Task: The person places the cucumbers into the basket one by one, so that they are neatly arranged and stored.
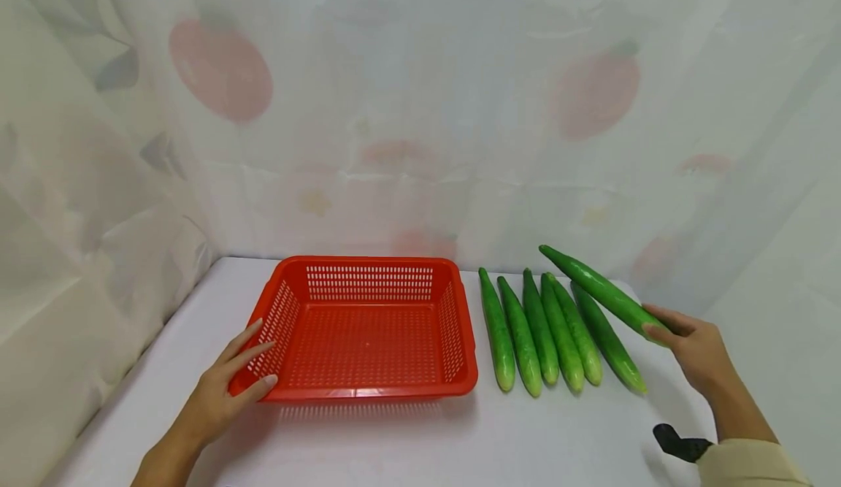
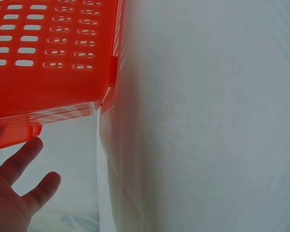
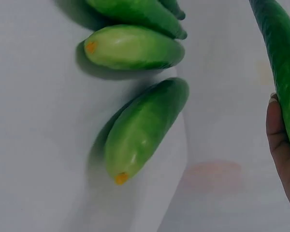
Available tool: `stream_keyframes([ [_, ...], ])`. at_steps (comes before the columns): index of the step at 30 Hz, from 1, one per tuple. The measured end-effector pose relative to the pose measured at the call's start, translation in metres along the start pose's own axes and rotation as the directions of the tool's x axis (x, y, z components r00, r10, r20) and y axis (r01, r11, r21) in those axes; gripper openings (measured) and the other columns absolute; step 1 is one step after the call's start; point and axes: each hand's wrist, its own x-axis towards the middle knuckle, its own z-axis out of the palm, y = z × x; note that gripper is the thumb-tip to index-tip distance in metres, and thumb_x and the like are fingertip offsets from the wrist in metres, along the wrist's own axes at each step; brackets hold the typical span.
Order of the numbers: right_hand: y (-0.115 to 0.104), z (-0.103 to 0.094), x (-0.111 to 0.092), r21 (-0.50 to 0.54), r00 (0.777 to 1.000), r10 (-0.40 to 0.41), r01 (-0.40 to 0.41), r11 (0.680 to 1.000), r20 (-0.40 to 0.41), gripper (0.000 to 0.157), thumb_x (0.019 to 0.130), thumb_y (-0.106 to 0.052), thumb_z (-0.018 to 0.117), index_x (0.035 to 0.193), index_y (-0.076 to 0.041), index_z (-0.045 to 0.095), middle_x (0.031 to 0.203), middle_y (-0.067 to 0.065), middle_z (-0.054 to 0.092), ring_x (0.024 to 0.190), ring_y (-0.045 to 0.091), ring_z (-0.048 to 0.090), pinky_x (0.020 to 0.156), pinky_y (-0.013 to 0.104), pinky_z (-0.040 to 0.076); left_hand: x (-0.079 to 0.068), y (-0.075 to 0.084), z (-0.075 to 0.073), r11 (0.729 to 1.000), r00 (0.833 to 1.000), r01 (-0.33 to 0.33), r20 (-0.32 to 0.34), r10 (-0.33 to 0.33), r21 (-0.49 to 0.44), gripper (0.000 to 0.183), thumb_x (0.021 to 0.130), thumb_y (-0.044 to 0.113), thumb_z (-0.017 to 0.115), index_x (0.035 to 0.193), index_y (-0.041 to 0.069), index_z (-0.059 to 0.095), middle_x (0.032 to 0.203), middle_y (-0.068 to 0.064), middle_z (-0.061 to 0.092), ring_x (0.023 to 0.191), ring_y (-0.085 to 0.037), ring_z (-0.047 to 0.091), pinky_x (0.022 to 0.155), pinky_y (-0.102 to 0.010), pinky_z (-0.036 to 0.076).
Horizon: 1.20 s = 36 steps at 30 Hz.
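My right hand (image 1: 698, 348) grips a green cucumber (image 1: 601, 288) by its near end, holding it tilted above the table at the right. In the right wrist view the held cucumber (image 3: 282, 63) shows at the right edge, with fingers (image 3: 279, 135) against it. Several more cucumbers (image 1: 523, 337) lie side by side on the table, left of that hand. My left hand (image 1: 220, 392) is at the left side of a red plastic basket (image 1: 355, 392), its fingers spread straight over the rim. The basket's slotted wall (image 2: 48, 87) fills the upper left of the left wrist view.
A white-covered table (image 1: 525, 443) carries the basket and the cucumbers. Behind it hangs a pale curtain (image 1: 407, 107) with faded red prints, and another sheet (image 1: 79, 217) closes off the left. A black strap end (image 1: 680, 443) sticks out by the right sleeve (image 1: 749, 464).
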Motion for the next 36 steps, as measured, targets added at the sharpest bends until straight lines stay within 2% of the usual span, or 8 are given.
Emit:
stream_keyframes([
  [4, -0.015, -0.001, 0.000, -0.016, 0.998, -0.048, 0.049, 0.999, 0.029, 0.054, 0.093, -0.040, 0.063, 0.138, -0.011, 0.055, 0.133, 0.009, 0.054, 0.102, -0.009, 0.044, 0.076, 0.021, 0.040, 0.001, 0.001, -0.001, 1.000, 1.000, 0.015, 0.013, -0.015, -0.020, 0.049, 0.085, 0.017, 0.074, 0.131, 0.009, 0.060, 0.152, -0.001, 0.032, 0.136, -0.004, 0.024, 0.099, -0.056, 0.027],
  [6, -0.023, -0.001, 0.001, -0.019, 0.996, -0.071, 0.072, 0.997, 0.047, 0.052, 0.093, -0.039, 0.064, 0.137, -0.012, 0.056, 0.134, 0.010, 0.053, 0.103, -0.011, 0.043, 0.076, 0.021, 0.040, 0.001, 0.002, -0.001, 0.999, 1.000, 0.020, 0.014, -0.020, -0.026, 0.049, 0.085, 0.017, 0.074, 0.131, 0.009, 0.060, 0.152, -0.001, 0.032, 0.136, -0.005, 0.024, 0.096, -0.063, 0.027],
  [13, -0.046, 0.005, 0.003, 0.073, 0.983, -0.169, 0.164, 0.984, 0.069, 0.047, 0.092, -0.025, 0.068, 0.133, -0.004, 0.059, 0.120, -0.012, 0.057, 0.100, -0.005, 0.053, 0.076, 0.014, 0.040, 0.001, 0.005, -0.001, 0.999, 1.000, 0.027, 0.016, -0.026, -0.025, 0.048, 0.084, 0.018, 0.074, 0.130, 0.008, 0.061, 0.152, -0.002, 0.033, 0.136, -0.006, 0.025, 0.097, -0.060, 0.026],
  [18, -0.060, 0.011, 0.006, 0.143, 0.959, -0.268, 0.254, 0.957, 0.092, 0.042, 0.092, -0.015, 0.068, 0.130, -0.001, 0.059, 0.118, -0.017, 0.060, 0.106, -0.005, 0.053, 0.080, 0.013, 0.041, 0.001, 0.007, -0.001, 0.999, 1.000, 0.024, 0.016, -0.024, -0.035, 0.048, 0.085, 0.017, 0.074, 0.130, 0.007, 0.060, 0.152, -0.003, 0.032, 0.136, -0.006, 0.025, 0.097, -0.061, 0.026],
  [21, -0.069, 0.014, 0.008, 0.172, 0.940, -0.324, 0.303, 0.937, 0.110, 0.041, 0.092, -0.012, 0.068, 0.129, 0.001, 0.060, 0.121, -0.014, 0.060, 0.112, -0.006, 0.050, 0.083, 0.014, 0.041, 0.001, 0.008, -0.002, 0.998, 1.000, 0.018, 0.023, -0.016, -0.052, 0.048, 0.085, 0.016, 0.073, 0.130, 0.005, 0.060, 0.153, -0.004, 0.032, 0.137, -0.007, 0.024, 0.097, -0.064, 0.024],
  [28, -0.089, 0.027, 0.011, 0.243, 0.899, -0.413, 0.372, 0.896, 0.147, 0.037, 0.091, -0.005, 0.067, 0.126, 0.004, 0.061, 0.122, -0.006, 0.062, 0.113, -0.001, 0.053, 0.083, 0.017, 0.045, 0.000, 0.005, -0.002, 0.999, 1.000, 0.015, 0.021, -0.014, -0.045, 0.048, 0.085, 0.015, 0.073, 0.130, 0.006, 0.060, 0.153, -0.004, 0.032, 0.137, -0.007, 0.024, 0.101, -0.054, 0.023],
  [33, -0.100, 0.037, 0.012, 0.257, 0.880, -0.449, 0.403, 0.878, 0.155, 0.035, 0.089, -0.002, 0.068, 0.123, 0.001, 0.064, 0.123, 0.004, 0.063, 0.111, 0.001, 0.055, 0.081, 0.019, 0.047, 0.001, 0.006, -0.002, 0.998, 0.999, 0.024, 0.023, -0.022, -0.054, 0.048, 0.085, 0.015, 0.074, 0.130, 0.007, 0.060, 0.153, -0.003, 0.032, 0.137, -0.008, 0.024, 0.098, -0.062, 0.024],
  [36, -0.106, 0.043, 0.012, 0.277, 0.873, -0.455, 0.400, 0.874, 0.176, 0.035, 0.089, -0.003, 0.068, 0.123, -0.001, 0.065, 0.125, 0.012, 0.062, 0.112, 0.001, 0.054, 0.082, 0.020, 0.047, 0.001, 0.007, -0.002, 0.998, 0.999, 0.028, 0.025, -0.027, -0.049, 0.048, 0.085, 0.015, 0.074, 0.130, 0.008, 0.060, 0.153, -0.002, 0.032, 0.136, -0.008, 0.025, 0.099, -0.060, 0.025],
])
